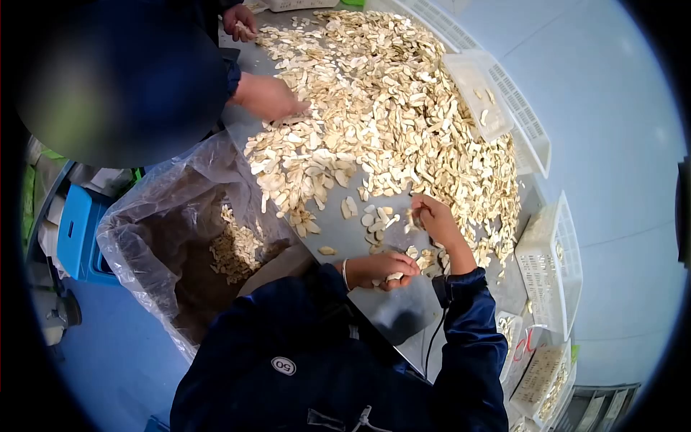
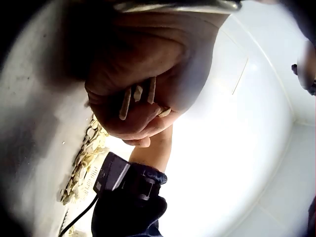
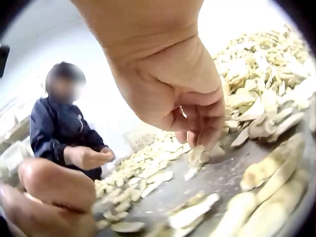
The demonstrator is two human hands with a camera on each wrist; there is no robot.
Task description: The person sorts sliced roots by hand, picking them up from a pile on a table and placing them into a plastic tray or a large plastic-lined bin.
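Pale dried slices (image 1: 389,93) lie in a broad heap on a grey metal table (image 1: 335,209). My left hand (image 1: 381,271), at the near edge, is curled round several slices; in the left wrist view the slices (image 2: 126,103) show in the palm of the left hand (image 2: 143,74). My right hand (image 1: 437,222) reaches to the heap's near side, beyond the left one. Seen from the right wrist, the right hand (image 3: 182,89) points its fingers down and pinches a slice (image 3: 196,160) just over the metal.
A plastic-lined bin (image 1: 180,237) with slices inside stands at the left. White baskets (image 1: 543,266) line the right edge. Another person's hand (image 1: 270,97) touches the far left of the heap. A blue container (image 1: 83,234) is beyond the bin.
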